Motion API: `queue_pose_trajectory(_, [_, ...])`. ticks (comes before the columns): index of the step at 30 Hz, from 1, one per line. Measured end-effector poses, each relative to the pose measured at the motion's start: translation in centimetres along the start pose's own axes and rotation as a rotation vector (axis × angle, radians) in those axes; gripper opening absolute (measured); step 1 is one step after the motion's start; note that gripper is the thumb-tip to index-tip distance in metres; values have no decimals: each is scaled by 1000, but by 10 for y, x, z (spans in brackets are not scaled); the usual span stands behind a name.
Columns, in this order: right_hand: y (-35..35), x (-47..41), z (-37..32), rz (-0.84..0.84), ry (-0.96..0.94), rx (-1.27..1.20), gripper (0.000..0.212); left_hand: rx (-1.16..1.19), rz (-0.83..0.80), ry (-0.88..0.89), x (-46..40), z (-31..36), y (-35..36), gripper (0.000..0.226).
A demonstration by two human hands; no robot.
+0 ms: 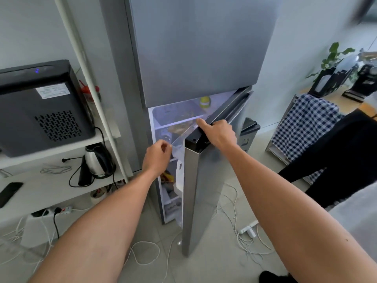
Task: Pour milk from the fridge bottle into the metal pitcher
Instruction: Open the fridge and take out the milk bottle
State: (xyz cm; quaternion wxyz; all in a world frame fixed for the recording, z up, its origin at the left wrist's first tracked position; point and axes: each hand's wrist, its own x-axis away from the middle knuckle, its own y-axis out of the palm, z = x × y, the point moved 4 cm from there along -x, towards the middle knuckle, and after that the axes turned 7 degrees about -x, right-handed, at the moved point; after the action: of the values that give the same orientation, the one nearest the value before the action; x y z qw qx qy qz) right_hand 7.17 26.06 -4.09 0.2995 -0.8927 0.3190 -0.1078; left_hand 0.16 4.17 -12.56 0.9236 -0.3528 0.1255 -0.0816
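Shelf unit (61,150): white, at far left; carries a black boxy appliance (40,107) with a vented side and a shiny steel kettle (98,160).
Left hand (157,158): forearm stretched forward, hand at the gap of the open fridge, fingers curled together, empty.
Fridge (195,50): tall, brushed grey metal; upper door closed, lit white interior below.
Milk bottle (179,176): white plastic jug with a handle, inside the fridge just below the left hand, partly hidden by the door.
Lower door (204,190): ajar, edge toward the camera.
Right hand (219,132): arm extended, fingers clamped over the door's black top edge, forefinger pointing along it.
Checked cloth (306,127): blue-white, draped at right.
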Motion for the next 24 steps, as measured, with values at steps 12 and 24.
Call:
queue_pose_trajectory(12, [-127,27,79,-15,-17,91,44,-270,-354,355,55,103,101,37])
queue_pose_trajectory(24, [-200,58,133,146,57,228,35,-467,-583,633,80,178,157,51])
